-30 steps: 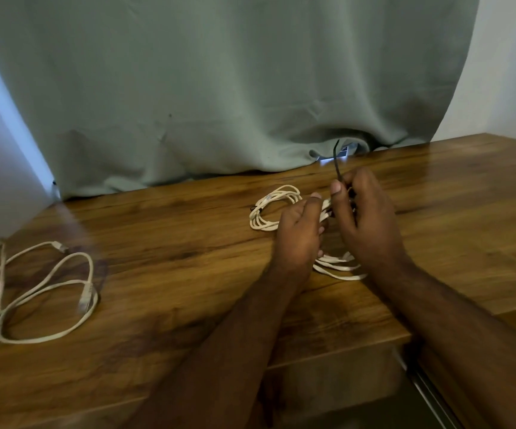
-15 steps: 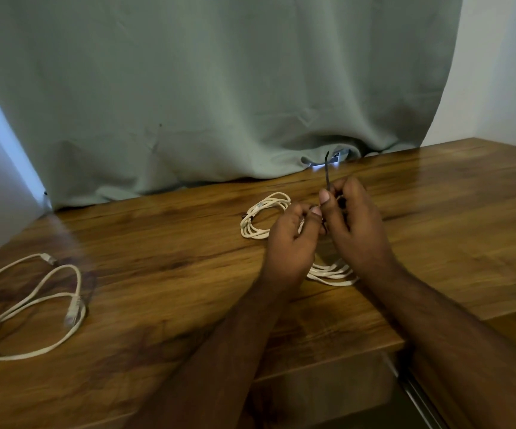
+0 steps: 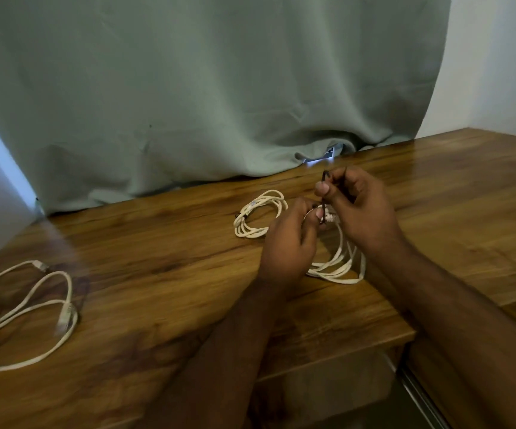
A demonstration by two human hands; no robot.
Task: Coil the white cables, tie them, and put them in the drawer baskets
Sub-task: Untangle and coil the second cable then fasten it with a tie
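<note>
A coiled white cable (image 3: 340, 264) hangs from both hands over the wooden table (image 3: 157, 274), its lower loops resting on the wood. My left hand (image 3: 287, 246) pinches the top of the coil near its plug. My right hand (image 3: 362, 209) grips a thin black tie (image 3: 324, 187) that stands up from the coil's top. A second white cable (image 3: 259, 216), coiled and bound with a dark tie, lies just left of my hands. A third white cable (image 3: 24, 314) lies loose and uncoiled at the table's left edge.
A grey-green curtain (image 3: 204, 97) hangs down onto the table's back edge. A white wall (image 3: 498, 63) stands at the right. Below the front edge, a drawer opening (image 3: 327, 394) with a metal rail (image 3: 420, 394) shows between my forearms.
The black tie's free end has come down and is shorter above my right fingers. Both hands have lifted the coil's top slightly. The view has shifted a little to the left.
</note>
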